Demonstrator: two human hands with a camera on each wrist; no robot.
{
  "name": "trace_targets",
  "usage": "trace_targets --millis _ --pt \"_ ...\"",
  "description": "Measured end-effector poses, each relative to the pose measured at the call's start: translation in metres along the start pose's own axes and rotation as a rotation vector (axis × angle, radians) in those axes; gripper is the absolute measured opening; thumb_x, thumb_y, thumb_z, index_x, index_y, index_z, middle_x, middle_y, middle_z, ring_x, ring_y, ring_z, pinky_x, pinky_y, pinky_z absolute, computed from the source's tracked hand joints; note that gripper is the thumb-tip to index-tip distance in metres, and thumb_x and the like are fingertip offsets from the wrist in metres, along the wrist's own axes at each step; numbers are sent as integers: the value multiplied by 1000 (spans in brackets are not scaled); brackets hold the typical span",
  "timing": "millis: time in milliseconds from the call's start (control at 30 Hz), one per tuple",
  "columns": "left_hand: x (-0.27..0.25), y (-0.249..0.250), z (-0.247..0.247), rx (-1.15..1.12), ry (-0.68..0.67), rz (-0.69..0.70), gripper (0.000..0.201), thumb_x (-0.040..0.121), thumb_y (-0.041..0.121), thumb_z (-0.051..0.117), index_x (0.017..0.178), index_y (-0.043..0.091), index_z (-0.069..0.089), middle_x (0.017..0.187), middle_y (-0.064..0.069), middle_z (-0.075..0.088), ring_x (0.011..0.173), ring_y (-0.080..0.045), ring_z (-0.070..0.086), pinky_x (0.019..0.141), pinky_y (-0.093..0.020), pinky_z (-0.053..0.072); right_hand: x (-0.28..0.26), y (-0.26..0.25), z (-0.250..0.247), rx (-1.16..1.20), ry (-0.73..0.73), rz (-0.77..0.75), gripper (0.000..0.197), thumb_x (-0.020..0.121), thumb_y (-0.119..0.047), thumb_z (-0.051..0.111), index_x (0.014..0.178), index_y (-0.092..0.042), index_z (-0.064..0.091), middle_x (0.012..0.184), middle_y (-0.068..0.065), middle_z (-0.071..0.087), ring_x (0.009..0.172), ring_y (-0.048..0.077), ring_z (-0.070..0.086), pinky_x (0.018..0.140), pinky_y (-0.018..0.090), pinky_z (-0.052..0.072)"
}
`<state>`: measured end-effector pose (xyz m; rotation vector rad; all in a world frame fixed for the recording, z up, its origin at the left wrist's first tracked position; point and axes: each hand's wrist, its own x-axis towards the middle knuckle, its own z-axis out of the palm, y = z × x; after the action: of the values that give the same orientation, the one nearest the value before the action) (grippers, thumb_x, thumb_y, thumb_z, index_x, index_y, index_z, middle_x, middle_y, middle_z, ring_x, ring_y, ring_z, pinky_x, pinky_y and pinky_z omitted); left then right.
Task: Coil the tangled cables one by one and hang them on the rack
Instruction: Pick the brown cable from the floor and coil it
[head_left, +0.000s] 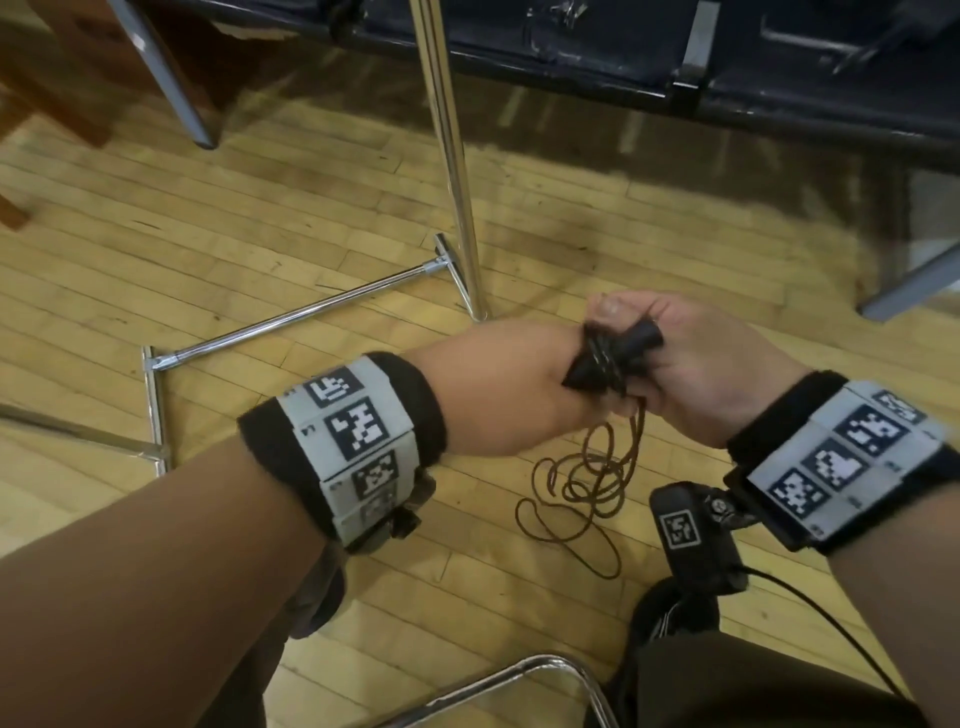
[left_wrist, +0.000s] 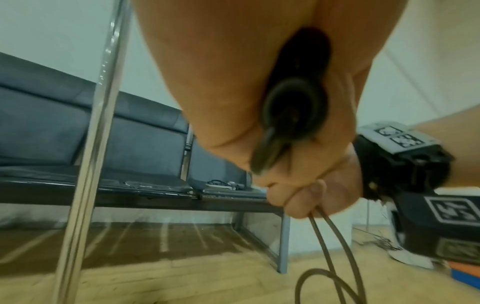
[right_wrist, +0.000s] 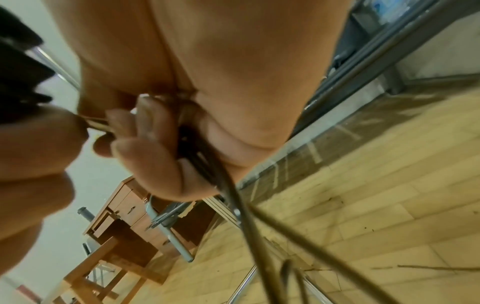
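Both hands meet at 3 o'clock in the head view, over the floor (head_left: 260, 218). The left hand (head_left: 514, 384) and right hand (head_left: 696, 364) each curl round the same small black bundle of the cable (head_left: 605, 358). Its loose tail drops from the hands into tangled loops on the floor at 5 o'clock. The rack (head_left: 452, 156) pole stands at 12 o'clock, just beyond the hands.

Brown cable (head_left: 571, 493); chrome rack (head_left: 452, 156).
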<state>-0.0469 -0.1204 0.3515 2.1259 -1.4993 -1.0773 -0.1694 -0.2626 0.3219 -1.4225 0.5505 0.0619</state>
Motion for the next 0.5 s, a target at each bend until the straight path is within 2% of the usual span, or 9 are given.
trace_targets --millis 33,100,167,233,300,333,400,467,500 --pt "1 -3 -5 -12 52 -23 18 100 39 64 84 35 59 72 10 61 60 -1 59 51 -12 42 2 2 0 19 12 23 27 105 -26 48 92 -11 65 74 14 44 59 23 35 55 35 37" --pt "3 -12 -17 -126 135 -93 14 99 37 66 90 27 64 67 7 60 48 -4 53 47 -20 44 4 6 2 -87 23 46 35 108 -33 43 94 -9 65 65 7 40 53 19 34 53 35 38" --pt "4 -21 -26 -275 208 -183 15 98 32 66 91 18 65 65 3 58 47 -12 51 47 -29 44 4 7 7 -334 33 75 39 106 -45 42 92 -19 68 61 0 46 52 18 40 53 36 41" --pt "5 -28 -29 -245 279 -245 14 99 28 62 89 19 64 65 3 58 48 -11 51 47 -27 43 1 5 16 -660 19 99 29 103 -53 42 99 -39 67 72 -9 59 58 12 53 57 31 45" --pt "8 -32 -27 9 280 -295 14 103 25 55 93 20 64 73 4 62 56 -7 57 48 -21 43 -3 3 27 -943 -70 74 19 100 -56 48 112 -51 60 93 -22 63 77 1 59 63 21 44" --pt "8 -33 -23 133 240 -328 13 103 22 53 101 18 65 81 2 63 65 -9 59 52 -21 45 -5 0 32 -1048 -117 51 19 99 -56 50 115 -51 59 93 -23 62 80 -3 58 62 18 42" --pt "10 -33 -9 303 69 -379 18 103 17 53 117 16 65 93 -1 64 78 -15 62 63 -25 51 -10 -5 42 -1181 -181 -6 17 100 -53 49 107 -45 62 84 -19 62 74 -1 58 58 18 42" --pt "11 -31 10 423 -147 -327 23 104 16 53 124 14 64 104 -3 66 90 -19 65 77 -29 54 -14 -9 45 -1250 -207 -83 20 100 -50 48 99 -39 65 77 -15 61 71 1 58 55 18 44" --pt "11 -30 20 460 -231 -274 25 105 16 52 127 13 64 111 -5 67 98 -23 65 83 -32 53 -15 -10 44 -1250 -197 -108 22 98 -51 50 95 -38 66 75 -14 62 75 -1 58 54 19 45"
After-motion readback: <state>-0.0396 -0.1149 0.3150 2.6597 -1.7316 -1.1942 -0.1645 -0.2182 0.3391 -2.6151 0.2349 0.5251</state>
